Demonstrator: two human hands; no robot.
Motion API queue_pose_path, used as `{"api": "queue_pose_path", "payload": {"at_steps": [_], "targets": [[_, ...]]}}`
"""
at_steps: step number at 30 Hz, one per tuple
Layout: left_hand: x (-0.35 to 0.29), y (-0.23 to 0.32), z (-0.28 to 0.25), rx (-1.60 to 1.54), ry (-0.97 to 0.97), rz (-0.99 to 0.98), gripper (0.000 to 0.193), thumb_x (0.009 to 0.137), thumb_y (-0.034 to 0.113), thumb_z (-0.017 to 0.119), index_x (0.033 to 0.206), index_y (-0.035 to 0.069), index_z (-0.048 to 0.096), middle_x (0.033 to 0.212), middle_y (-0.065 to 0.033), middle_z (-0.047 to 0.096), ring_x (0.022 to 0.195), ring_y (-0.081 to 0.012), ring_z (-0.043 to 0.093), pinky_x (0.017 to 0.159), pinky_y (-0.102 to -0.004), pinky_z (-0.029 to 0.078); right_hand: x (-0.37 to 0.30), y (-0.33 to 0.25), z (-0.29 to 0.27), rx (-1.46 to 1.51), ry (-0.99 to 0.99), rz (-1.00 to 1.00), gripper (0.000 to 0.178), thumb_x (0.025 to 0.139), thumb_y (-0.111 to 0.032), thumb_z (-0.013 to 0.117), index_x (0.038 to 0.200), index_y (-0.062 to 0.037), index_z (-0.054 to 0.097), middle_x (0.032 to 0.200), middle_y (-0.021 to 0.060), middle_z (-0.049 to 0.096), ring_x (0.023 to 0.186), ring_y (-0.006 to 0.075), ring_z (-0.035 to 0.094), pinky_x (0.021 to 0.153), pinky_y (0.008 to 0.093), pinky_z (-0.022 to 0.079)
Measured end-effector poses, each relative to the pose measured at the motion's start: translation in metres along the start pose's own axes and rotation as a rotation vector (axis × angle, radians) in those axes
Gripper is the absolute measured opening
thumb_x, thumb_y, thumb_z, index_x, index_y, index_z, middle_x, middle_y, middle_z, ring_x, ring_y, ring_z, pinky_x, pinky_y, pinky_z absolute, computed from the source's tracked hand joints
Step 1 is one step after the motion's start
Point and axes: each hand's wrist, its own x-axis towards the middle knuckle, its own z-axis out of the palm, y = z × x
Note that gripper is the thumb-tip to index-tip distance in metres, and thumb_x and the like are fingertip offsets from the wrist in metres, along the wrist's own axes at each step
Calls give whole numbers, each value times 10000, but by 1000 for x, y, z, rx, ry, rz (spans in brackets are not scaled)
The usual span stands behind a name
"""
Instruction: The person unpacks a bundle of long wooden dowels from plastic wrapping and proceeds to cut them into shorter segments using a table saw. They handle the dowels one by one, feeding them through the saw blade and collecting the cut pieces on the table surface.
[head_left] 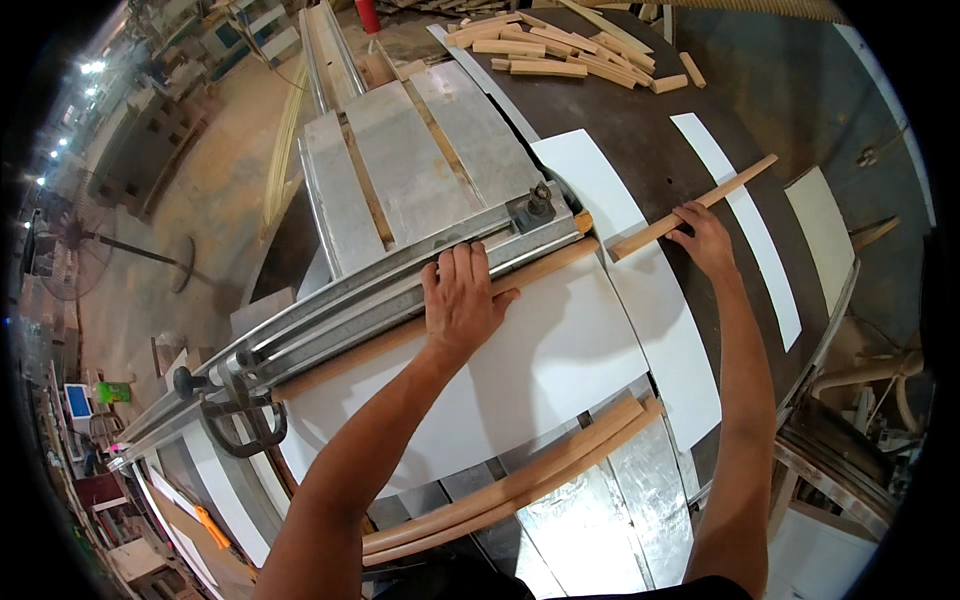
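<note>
A long wooden strip (545, 270) lies along the near side of a metal fence (345, 320) on what looks like a sliding table saw. My left hand (460, 300) grips that strip against the fence, its fingers curled over the metal and its thumb along the wood. Farther right, my right hand (706, 240) pinches a shorter wooden piece (745, 178), which slants up to the right. The near end of this piece is close to the end of the long strip, beside a narrow seam between white panels (560, 345).
Two curved-looking wooden strips (500, 500) lie side by side at the near edge. Cut wood pieces (570, 55) are heaped on the dark table (650, 130) at the back. A black-handled clamp (245, 425) sits at the fence's left end. A standing fan (80, 235) is far left.
</note>
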Motion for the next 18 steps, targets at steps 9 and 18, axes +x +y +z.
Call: {"api": "queue_pose_path", "payload": {"at_steps": [9, 18], "targets": [[-1, -4, 1, -31, 37, 12, 800, 640, 399, 875, 1226, -45, 561, 1151, -144, 583, 1043, -277, 523, 902, -412, 365, -35, 9, -15, 65, -47, 65, 476, 763, -243, 820, 1166, -30, 681, 1173, 127, 635, 1034, 322, 636, 871, 405, 533], [-4, -7, 0, 3, 38, 33, 813, 665, 447, 850, 1239, -48, 555, 1152, -148, 582, 1043, -278, 526, 892, -408, 378, -58, 0, -25, 65, -108, 74, 486, 734, -179, 833, 1160, -16, 665, 1148, 139, 607, 1021, 332, 625, 884, 408, 528]]}}
